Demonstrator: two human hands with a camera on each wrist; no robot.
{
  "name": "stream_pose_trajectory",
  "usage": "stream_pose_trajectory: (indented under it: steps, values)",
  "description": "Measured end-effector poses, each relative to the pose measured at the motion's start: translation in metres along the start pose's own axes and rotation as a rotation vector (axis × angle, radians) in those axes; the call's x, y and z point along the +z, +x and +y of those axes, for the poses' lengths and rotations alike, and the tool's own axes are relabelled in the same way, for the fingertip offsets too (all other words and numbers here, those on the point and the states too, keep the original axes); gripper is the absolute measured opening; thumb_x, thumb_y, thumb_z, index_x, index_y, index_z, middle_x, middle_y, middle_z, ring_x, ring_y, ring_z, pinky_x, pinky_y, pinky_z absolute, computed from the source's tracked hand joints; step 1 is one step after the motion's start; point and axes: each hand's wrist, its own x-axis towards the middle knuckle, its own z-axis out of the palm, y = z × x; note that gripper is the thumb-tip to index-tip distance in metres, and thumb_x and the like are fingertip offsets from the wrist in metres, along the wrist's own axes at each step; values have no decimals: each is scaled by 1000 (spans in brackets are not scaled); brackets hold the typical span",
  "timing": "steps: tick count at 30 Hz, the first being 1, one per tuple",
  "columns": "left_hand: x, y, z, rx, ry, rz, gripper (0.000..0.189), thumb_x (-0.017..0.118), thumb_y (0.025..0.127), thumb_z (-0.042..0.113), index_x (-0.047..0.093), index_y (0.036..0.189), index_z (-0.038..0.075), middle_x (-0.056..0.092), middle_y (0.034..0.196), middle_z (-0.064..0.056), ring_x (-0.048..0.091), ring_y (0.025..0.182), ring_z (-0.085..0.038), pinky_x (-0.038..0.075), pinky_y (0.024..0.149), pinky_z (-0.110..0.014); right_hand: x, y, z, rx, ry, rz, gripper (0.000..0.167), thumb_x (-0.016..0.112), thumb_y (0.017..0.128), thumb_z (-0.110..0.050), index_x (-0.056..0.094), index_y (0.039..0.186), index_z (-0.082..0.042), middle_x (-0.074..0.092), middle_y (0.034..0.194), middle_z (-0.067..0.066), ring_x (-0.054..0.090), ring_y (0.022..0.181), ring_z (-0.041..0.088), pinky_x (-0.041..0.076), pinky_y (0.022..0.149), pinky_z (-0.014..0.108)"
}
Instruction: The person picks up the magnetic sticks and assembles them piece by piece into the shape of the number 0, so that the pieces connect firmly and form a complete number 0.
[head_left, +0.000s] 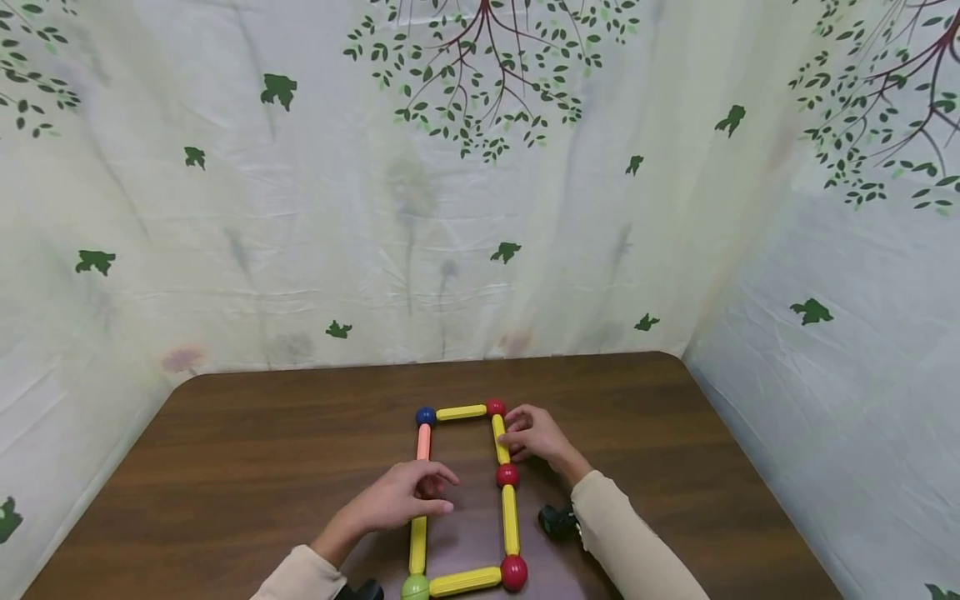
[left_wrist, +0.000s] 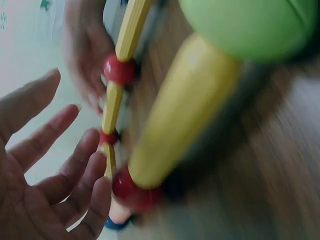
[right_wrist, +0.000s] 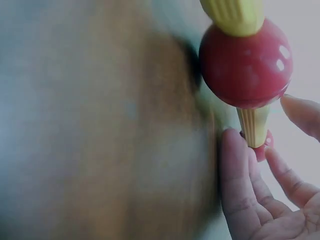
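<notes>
A rectangle of yellow sticks (head_left: pixel 465 581), one pink stick (head_left: pixel 423 442) and coloured balls lies on the wooden table. Red balls (head_left: pixel 513 573) sit along its right side, a blue ball (head_left: pixel 425 416) at the far left corner and a green ball (head_left: pixel 415 587) at the near left. Over the left side hovers my left hand (head_left: pixel 401 496), fingers loosely spread, holding nothing; it hides part of that side. My right hand (head_left: pixel 542 435) is at the far right yellow stick (head_left: pixel 501 439), its relaxed fingers and thumb on either side of it in the right wrist view.
Black wrist devices show by the sleeves, one beside the right forearm (head_left: pixel 557 522) and one at the lower edge (head_left: pixel 367 590). Behind the brown table (head_left: pixel 300 417) hangs a pale cloth (head_left: pixel 420 208) with printed leaves and branches.
</notes>
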Motion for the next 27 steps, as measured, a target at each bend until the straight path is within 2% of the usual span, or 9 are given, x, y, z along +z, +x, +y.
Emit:
stream_pose_trajectory:
  steps: [6,11,14,20,27]
  values:
    - [-7,-13,-18,-6,13,187,27,75,85,19,65,105,4,62,93,-4,58,79,-13,48,67,-24,-2,-14,3,-83,14,-78,39,76,80,-1,56,113,5,54,97,17,62,69,18,57,63,38]
    - [-7,-19,-27,-86,9,288,28,78,81,18,66,104,8,60,95,-5,57,81,-18,47,66,-24,-3,-25,2,-128,-48,-115,40,76,80,-2,58,115,4,56,103,17,60,68,17,56,63,36]
    - [-6,-20,-32,-102,15,302,28,79,80,18,67,104,9,59,95,-4,56,81,-18,45,65,-25,-3,-29,2,-150,-88,-131,39,76,80,-4,59,115,2,56,103,16,59,68,17,55,64,35]
    - [-3,-20,-41,-78,0,285,28,77,81,18,67,106,10,58,95,-5,54,76,-13,45,61,-25,-3,-36,4,-175,-155,-154,35,77,82,-10,62,112,-2,58,101,11,62,74,18,54,67,33]
    - [2,-19,-45,-115,-15,241,34,75,84,21,66,114,9,61,95,-5,54,71,-12,45,54,-25,-1,-43,7,-169,-246,-153,32,78,81,-13,66,110,-6,62,103,9,59,81,19,53,70,33]
